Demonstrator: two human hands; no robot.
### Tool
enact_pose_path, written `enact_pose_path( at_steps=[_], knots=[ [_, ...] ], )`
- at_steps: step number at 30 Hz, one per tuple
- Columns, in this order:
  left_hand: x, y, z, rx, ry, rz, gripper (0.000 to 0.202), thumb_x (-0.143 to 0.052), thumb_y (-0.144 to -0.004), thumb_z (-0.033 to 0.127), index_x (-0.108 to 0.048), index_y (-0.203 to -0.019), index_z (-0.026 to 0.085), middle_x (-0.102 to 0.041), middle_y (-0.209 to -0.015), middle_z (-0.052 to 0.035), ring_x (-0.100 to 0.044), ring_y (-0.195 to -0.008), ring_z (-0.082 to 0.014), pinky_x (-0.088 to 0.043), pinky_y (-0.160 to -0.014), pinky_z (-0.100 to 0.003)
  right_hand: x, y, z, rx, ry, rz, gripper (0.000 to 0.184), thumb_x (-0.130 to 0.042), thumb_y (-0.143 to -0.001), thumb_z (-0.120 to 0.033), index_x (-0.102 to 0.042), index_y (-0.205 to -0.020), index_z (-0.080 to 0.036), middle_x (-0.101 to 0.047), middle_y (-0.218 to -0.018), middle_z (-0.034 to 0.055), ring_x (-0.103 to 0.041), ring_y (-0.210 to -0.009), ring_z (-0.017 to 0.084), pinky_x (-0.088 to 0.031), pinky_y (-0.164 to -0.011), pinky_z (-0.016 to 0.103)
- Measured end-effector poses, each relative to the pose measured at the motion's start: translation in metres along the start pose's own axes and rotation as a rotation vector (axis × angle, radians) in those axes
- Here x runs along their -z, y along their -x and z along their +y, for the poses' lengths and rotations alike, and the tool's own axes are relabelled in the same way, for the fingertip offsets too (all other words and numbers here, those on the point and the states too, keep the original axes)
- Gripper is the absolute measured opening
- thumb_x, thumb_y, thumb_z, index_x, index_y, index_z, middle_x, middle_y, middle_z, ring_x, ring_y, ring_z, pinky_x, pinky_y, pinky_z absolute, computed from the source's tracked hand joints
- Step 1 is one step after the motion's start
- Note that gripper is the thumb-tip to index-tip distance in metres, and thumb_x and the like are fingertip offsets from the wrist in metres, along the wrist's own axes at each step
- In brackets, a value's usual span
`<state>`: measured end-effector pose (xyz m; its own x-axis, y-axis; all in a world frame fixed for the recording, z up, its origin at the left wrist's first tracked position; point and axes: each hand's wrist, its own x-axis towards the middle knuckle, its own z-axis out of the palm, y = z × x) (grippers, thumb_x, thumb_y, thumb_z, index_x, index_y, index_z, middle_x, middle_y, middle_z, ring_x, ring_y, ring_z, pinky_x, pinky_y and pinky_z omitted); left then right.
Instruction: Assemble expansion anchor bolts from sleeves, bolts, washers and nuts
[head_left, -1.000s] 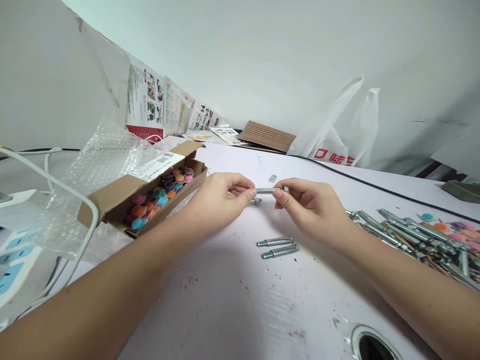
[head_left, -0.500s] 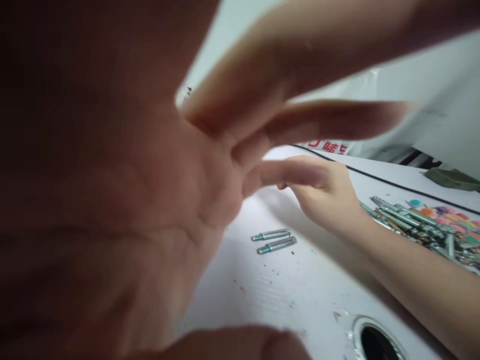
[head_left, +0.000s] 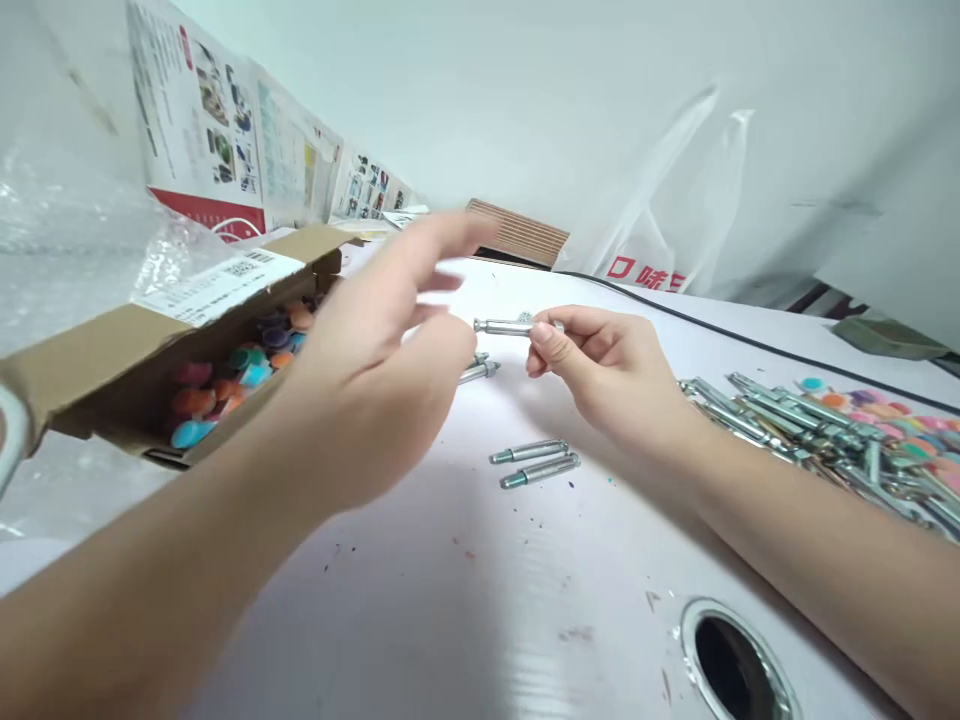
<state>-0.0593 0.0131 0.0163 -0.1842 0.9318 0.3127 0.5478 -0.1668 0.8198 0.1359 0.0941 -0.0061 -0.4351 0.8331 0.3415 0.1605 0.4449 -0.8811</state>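
My right hand (head_left: 600, 370) pinches a silver metal bolt (head_left: 504, 326) by its right end and holds it level above the white table (head_left: 465, 600). My left hand (head_left: 375, 360) hovers just left of it with fingers spread and empty, slightly blurred. Behind the left hand a second bolt (head_left: 477, 371) lies on the table. Two more bolts (head_left: 534, 461) lie side by side in front of my right hand. An open cardboard box (head_left: 105, 345) of coloured round caps (head_left: 225, 385) sits at the left.
A heap of metal bolts (head_left: 810, 430) with coloured caps (head_left: 885, 410) lies at the right. A round cable hole (head_left: 731, 665) is in the table's near edge. Bubble wrap (head_left: 67, 240), leaflets (head_left: 225, 140), a white plastic bag (head_left: 667, 240) and a black cable (head_left: 750, 345) line the back.
My left hand let go of the bolt, swept up close to the camera, and has come back down beside it, open. My right hand kept hold of the bolt.
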Motion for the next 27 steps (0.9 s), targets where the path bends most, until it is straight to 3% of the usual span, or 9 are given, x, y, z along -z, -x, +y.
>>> enact_pose_path(
  at_steps=[4,8,13,17,19,20,22,24,27],
  knots=[
    [-0.015,-0.014,-0.003,0.039,-0.110,-0.133,0.053,-0.033,-0.099,0.060,-0.063,-0.126,0.027,-0.071,-0.111,-0.0053,-0.065,-0.098,-0.0242,-0.051,-0.084,-0.038,-0.007,0.003,0.001,0.005,-0.181,-0.034,0.029,-0.068,-0.089,-0.043,-0.068,-0.089,-0.014,-0.065,-0.074,0.0016,-0.059,-0.072,0.011,-0.046,-0.070,0.023],
    [-0.018,-0.017,-0.008,-0.010,0.018,-0.245,0.048,-0.039,-0.099,0.054,-0.068,-0.088,0.017,-0.071,-0.082,-0.0061,-0.062,-0.075,-0.0173,-0.048,-0.072,-0.030,-0.007,0.005,-0.001,0.044,-0.115,-0.094,0.035,-0.065,-0.090,-0.049,-0.067,-0.081,-0.014,-0.062,-0.073,0.0013,-0.055,-0.070,0.011,-0.043,-0.067,0.024],
    [-0.019,-0.021,-0.011,0.022,0.246,-0.253,0.028,-0.052,-0.097,0.040,-0.067,-0.098,0.016,-0.070,-0.080,-0.0041,-0.059,-0.071,-0.0142,-0.048,-0.073,-0.029,0.003,0.003,0.003,-0.005,0.112,-0.108,0.059,-0.045,-0.094,-0.065,-0.065,-0.071,-0.014,-0.061,-0.064,0.0044,-0.055,-0.063,0.013,-0.040,-0.060,0.027],
    [-0.019,-0.025,-0.016,0.045,0.311,-0.243,0.029,-0.052,-0.096,0.040,-0.068,-0.091,0.016,-0.070,-0.082,-0.0058,-0.058,-0.070,-0.0143,-0.049,-0.075,-0.030,0.011,-0.003,0.007,0.031,0.036,-0.086,0.051,-0.061,-0.089,-0.059,-0.057,-0.118,-0.017,-0.068,-0.082,0.0049,-0.063,-0.077,0.017,-0.046,-0.069,0.029],
    [-0.019,-0.026,-0.019,0.025,0.298,-0.256,0.032,-0.052,-0.097,0.040,-0.068,-0.085,0.015,-0.070,-0.081,-0.0067,-0.058,-0.070,-0.0141,-0.049,-0.074,-0.029,0.014,-0.005,0.006,0.109,0.073,-0.088,0.045,-0.069,-0.085,-0.054,-0.061,-0.110,-0.017,-0.068,-0.084,0.0049,-0.062,-0.075,0.015,-0.045,-0.067,0.028],
    [-0.018,-0.027,-0.020,0.015,0.297,-0.266,0.033,-0.052,-0.097,0.040,-0.067,-0.084,0.015,-0.070,-0.082,-0.0071,-0.058,-0.070,-0.0140,-0.049,-0.075,-0.028,0.015,-0.006,0.005,0.131,0.120,-0.098,0.040,-0.066,-0.087,-0.054,-0.064,-0.096,-0.016,-0.067,-0.080,0.0051,-0.060,-0.071,0.014,-0.044,-0.066,0.027],
    [-0.018,-0.028,-0.023,0.005,0.322,-0.282,0.032,-0.053,-0.096,0.042,-0.067,-0.089,0.015,-0.071,-0.085,-0.0075,-0.059,-0.072,-0.0141,-0.049,-0.076,-0.028,0.015,-0.005,0.004,0.116,0.197,-0.103,0.049,-0.051,-0.095,-0.058,-0.064,-0.075,-0.015,-0.065,-0.070,0.0053,-0.057,-0.064,0.013,-0.042,-0.063,0.027],
    [-0.018,-0.028,-0.026,0.008,0.356,-0.290,0.033,-0.054,-0.096,0.045,-0.067,-0.096,0.015,-0.072,-0.089,-0.0074,-0.061,-0.074,-0.0141,-0.050,-0.077,-0.028,0.013,-0.004,0.003,0.078,0.181,-0.085,0.052,-0.043,-0.098,-0.059,-0.065,-0.082,-0.015,-0.065,-0.068,0.0046,-0.058,-0.064,0.013,-0.043,-0.063,0.028],
    [-0.018,-0.028,-0.026,0.004,0.335,-0.302,0.035,-0.053,-0.096,0.046,-0.067,-0.091,0.015,-0.072,-0.088,-0.0079,-0.061,-0.073,-0.0144,-0.050,-0.077,-0.029,0.011,-0.002,0.003,0.102,0.128,-0.074,0.043,-0.058,-0.092,-0.057,-0.063,-0.104,-0.016,-0.068,-0.077,0.0039,-0.061,-0.071,0.015,-0.043,-0.063,0.027]
  ],
)
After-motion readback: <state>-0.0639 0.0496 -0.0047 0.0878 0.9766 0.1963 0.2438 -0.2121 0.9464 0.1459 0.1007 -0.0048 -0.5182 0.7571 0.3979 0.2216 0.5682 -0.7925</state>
